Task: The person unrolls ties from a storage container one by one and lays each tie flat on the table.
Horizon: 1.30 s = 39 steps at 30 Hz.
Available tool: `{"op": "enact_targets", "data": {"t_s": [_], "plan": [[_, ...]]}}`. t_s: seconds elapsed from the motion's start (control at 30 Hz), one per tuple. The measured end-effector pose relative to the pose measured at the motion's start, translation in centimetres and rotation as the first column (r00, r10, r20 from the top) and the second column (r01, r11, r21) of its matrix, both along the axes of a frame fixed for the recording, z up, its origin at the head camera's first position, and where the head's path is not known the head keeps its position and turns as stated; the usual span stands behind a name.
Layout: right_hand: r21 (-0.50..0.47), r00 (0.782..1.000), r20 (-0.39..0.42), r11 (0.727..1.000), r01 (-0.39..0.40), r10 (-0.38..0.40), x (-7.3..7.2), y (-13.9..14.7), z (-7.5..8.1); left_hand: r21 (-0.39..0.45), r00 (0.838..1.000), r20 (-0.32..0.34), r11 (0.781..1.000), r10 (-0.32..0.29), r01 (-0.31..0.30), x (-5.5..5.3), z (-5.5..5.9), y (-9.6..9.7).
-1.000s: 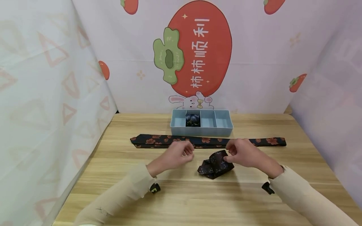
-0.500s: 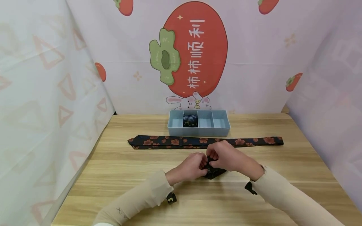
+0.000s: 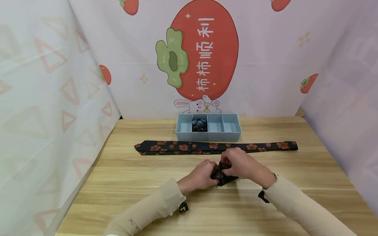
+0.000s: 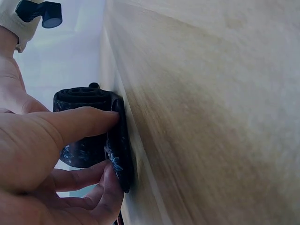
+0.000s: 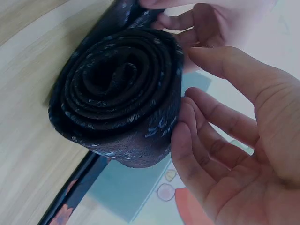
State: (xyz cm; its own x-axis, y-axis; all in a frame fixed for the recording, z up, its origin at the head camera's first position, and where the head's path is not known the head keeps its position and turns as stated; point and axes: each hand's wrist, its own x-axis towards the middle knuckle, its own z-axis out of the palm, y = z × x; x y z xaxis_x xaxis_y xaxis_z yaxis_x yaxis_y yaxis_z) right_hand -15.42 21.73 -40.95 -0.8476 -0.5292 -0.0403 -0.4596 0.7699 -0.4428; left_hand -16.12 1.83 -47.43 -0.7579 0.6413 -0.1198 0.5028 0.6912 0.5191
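Note:
A dark necktie point(image 5: 140, 136) with small pale flecks is coiled into a roll, its spiral edge facing the right wrist camera. In the head view it sits on the table between both hands, largely covered by them. My left hand point(image 3: 202, 175) pinches the tie's flat loose end point(image 4: 121, 150) between thumb and fingers, low by the tabletop. On the other side, my right hand point(image 3: 240, 164) holds the roll, fingertips against its outer layer and thumb near the top. Behind the hands, a second necktie point(image 3: 183, 148), dark with orange flowers, lies stretched out flat.
A blue divided box point(image 3: 208, 136) stands at the back of the wooden table point(image 3: 141, 196). Its second compartment from the left holds a rolled dark necktie point(image 3: 199, 125). A printed cloth point(image 3: 133, 95) hangs behind the table, with more cloth along both sides.
My left hand has come in from the left to the tie and taken hold of its loose end. The right hand has shifted left over the roll.

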Motion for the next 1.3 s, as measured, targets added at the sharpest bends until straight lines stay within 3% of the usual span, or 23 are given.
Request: {"op": "enact_targets", "data": {"t_s": [0.3,0.8,1.3], "plan": [[0.042,0.996,-0.051,0.996,0.076,-0.074,0.1,1.1,-0.1,0.017,0.999,0.043,1.0,0.015,-0.016,-0.4,0.0,-0.2],[-0.026,0.991,-0.04,0.992,0.126,-0.127,0.7,3.2,-0.4,0.074,0.993,0.108,0.997,-0.036,0.028,-1.6,-0.4,-2.0],[-0.057,0.979,0.059,0.978,0.2,-0.196,1.4,6.2,-0.5,0.039,0.99,0.122,0.997,-0.068,0.064,-2.4,-0.1,-4.5]]}}
